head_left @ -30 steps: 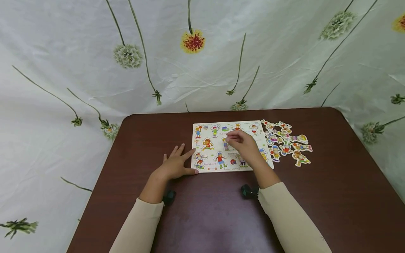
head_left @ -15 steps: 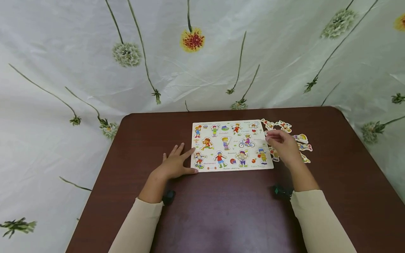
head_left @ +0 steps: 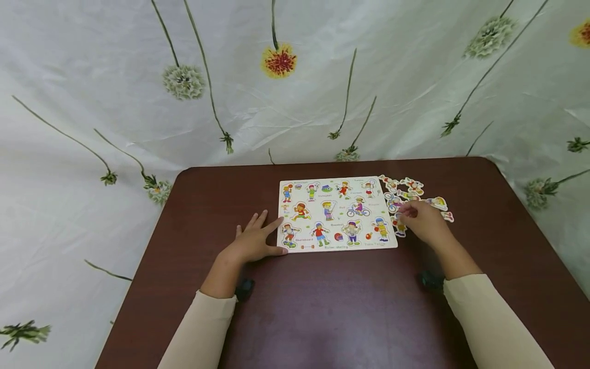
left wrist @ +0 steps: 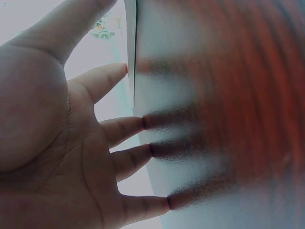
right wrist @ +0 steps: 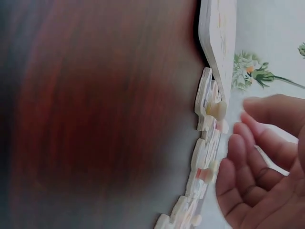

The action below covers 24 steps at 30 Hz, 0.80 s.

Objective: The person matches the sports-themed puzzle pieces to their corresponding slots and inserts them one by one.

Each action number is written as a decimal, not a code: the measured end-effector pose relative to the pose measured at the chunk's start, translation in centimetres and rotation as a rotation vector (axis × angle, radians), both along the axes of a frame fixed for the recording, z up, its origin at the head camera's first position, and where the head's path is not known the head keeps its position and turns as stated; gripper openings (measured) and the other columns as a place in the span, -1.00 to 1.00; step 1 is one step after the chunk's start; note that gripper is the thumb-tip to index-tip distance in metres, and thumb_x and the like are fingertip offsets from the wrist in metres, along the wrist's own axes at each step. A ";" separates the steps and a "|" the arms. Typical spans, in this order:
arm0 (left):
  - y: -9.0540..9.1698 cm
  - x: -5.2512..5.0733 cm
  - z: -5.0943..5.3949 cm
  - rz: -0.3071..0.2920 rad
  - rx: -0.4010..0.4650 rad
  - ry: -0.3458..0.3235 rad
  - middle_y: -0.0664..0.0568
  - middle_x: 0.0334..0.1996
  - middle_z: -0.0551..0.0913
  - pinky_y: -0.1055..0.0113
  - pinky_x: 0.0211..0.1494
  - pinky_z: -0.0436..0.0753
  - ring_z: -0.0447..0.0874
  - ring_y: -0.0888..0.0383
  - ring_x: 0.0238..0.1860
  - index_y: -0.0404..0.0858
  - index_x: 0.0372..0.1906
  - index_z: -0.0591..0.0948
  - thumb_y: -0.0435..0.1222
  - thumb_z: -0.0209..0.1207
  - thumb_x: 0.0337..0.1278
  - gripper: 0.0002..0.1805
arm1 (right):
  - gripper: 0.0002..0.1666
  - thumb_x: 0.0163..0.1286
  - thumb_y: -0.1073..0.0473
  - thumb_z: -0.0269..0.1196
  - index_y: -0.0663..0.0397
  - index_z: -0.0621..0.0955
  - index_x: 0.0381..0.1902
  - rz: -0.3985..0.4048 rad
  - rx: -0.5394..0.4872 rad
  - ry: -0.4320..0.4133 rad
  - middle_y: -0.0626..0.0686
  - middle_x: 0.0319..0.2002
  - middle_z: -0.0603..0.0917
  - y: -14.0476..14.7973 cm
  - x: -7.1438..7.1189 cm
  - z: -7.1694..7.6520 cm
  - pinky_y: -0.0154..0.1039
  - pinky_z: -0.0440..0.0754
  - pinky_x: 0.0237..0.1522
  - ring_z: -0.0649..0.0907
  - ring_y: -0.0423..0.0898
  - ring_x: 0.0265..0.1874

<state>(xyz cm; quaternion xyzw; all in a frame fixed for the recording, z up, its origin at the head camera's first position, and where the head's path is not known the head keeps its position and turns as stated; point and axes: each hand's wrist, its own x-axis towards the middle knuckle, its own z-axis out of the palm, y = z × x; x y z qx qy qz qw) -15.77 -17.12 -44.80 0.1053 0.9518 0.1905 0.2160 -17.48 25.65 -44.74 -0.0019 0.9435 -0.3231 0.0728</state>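
A white puzzle board [head_left: 314,210] printed with children at sports lies flat on the table. My left hand [head_left: 250,243] is spread at its left edge, thumb and index finger touching the board. In the left wrist view, the other fingertips of the left hand [left wrist: 86,133] rest on the table. Right of the board my right hand [head_left: 426,223] hovers over loose figure pieces, partly hiding them. The right wrist view shows the right hand's [right wrist: 267,157] fingers loosely bent, with nothing visible between them, just apart from the knobbed pieces [right wrist: 205,164].
The dark brown table [head_left: 295,307] has its far edge close behind the board. A white floral cloth [head_left: 313,102] hangs beyond it. Loose pieces, including a cyclist [head_left: 393,202] and a figure in yellow [head_left: 400,226], lie by the board's right edge, some touching one another.
My right hand has moved right, from above the middle of the board to above the loose pieces. My left hand has stayed at the board's left edge.
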 end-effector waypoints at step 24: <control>0.0 0.1 0.0 0.004 -0.005 0.001 -0.18 0.66 -0.20 -0.51 0.49 -0.26 -0.34 -0.23 0.66 0.16 0.62 0.12 0.18 0.34 0.14 -0.01 | -0.80 0.38 0.18 0.27 0.23 0.64 -0.16 0.036 0.050 -0.005 0.16 -0.28 0.69 -0.1 0.2 -0.2 -0.25 0.46 -0.33 0.60 -0.01 -0.32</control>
